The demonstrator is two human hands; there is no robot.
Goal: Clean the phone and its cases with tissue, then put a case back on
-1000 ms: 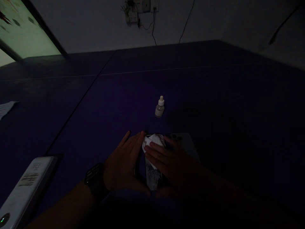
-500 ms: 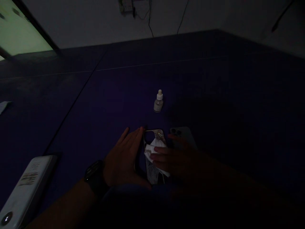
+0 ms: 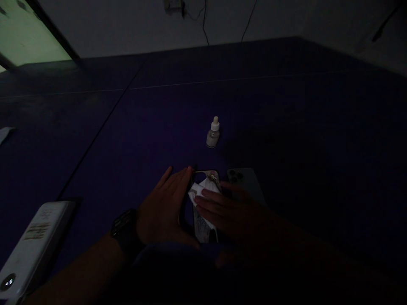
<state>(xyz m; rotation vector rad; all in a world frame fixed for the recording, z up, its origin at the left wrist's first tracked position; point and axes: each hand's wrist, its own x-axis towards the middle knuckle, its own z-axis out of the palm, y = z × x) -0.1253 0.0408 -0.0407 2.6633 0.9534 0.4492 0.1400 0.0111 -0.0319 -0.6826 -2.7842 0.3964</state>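
"Dim room: pale wall (image 3: 121, 29) at the rear, dark blue worktop (image 3: 159, 123) filling the foreground. How are the hands placed?"

"Left hand (image 3: 162, 216): fingers straight, thumb set wide, framing the left side of a patterned phone case (image 3: 200, 228), which lies flat on the worktop. Right hand (image 3: 237, 214): fingers side by side, laid on a folded white cloth (image 3: 197, 190) across the middle of the case. Whether the thumb also pinches the cloth cannot be told; shadow hides the underside."

"And outward from the hands?"

"Just right of the case, a phone (image 3: 249, 182), camera side up, partly hidden by the right hand. Farther off, a dropper bottle (image 3: 213, 137), upright. At far left, well apart, a long white device (image 3: 30, 254)."

"Which faults might arise?"

"Three, by judgement. Weak bracing by the left hand could let sideways pressure slide the case into the phone. A loose fold of cloth could snag on the case's edge. Any careless forward reach could topple the narrow bottle."
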